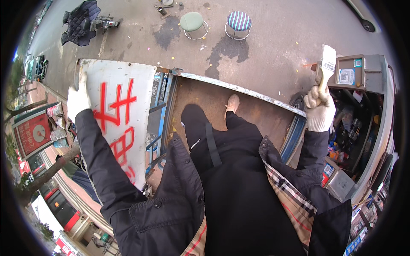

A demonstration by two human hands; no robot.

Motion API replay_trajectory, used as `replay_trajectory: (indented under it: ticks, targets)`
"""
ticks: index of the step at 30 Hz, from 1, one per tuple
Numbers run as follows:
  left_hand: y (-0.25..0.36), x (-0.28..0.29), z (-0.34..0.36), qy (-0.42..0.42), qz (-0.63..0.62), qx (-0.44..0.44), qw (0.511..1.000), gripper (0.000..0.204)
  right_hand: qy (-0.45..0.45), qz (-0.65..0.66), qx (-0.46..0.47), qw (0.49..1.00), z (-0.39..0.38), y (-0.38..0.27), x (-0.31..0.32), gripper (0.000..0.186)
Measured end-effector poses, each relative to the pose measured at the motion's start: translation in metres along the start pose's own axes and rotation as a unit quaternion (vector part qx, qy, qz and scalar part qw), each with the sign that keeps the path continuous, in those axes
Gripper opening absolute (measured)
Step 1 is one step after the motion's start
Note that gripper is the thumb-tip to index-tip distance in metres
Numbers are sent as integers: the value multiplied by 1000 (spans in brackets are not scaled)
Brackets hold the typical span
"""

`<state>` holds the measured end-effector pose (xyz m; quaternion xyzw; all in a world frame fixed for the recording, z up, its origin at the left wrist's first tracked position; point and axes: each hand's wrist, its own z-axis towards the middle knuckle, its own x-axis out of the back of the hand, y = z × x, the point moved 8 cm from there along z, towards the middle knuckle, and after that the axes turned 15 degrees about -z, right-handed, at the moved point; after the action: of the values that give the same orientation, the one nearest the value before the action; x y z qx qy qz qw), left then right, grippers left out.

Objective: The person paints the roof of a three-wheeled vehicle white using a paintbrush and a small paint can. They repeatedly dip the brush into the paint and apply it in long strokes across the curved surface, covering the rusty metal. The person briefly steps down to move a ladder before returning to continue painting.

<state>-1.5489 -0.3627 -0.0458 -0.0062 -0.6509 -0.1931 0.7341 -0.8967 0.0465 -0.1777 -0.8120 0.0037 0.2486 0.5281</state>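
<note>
My right hand (319, 109), in a white knitted glove with a soiled palm side, is closed around the handle of a flat paintbrush (328, 62). The brush points upward, away from me, with its pale bristles at the top. On the other side, my gloved left hand (80, 98) is at the outer edge of a white board (143, 85), thumb and forefinger apart astride that edge. Its other fingers are mostly hidden. Large red hand-painted characters (115, 106) run down the board.
I stand in a rusty cart bed (200, 91) with blue rails (158, 111). Beyond its front lip are a green stool (191, 21), a striped stool (239, 20) and a dark can (162, 11). A cluttered open compartment (352, 123) lies right; a parked scooter (102, 23) is far left.
</note>
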Motion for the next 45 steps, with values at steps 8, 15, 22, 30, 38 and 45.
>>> replay_trajectory:
  ticks: [8,15,22,30,38,45]
  targets:
    - [-18,0,-1,-2,-24,-3,1000,101,130,-16,-63,989,27,30,49,26]
    - [-15,17,3,24,-2,-28,999,95,171,19,-117,978,26,77,92,35]
    - [-31,18,-11,65,19,-6,998,99,182,-31,-59,981,34,59,91,35]
    - [91,9,5,-29,-161,-37,986,63,142,-168,-9,975,193,-27,-38,33]
    - [117,5,-5,91,-108,18,990,50,-114,-374,144,909,322,-169,-297,29]
    - [112,4,13,100,-92,87,987,38,-55,-395,93,912,319,-102,-317,27]
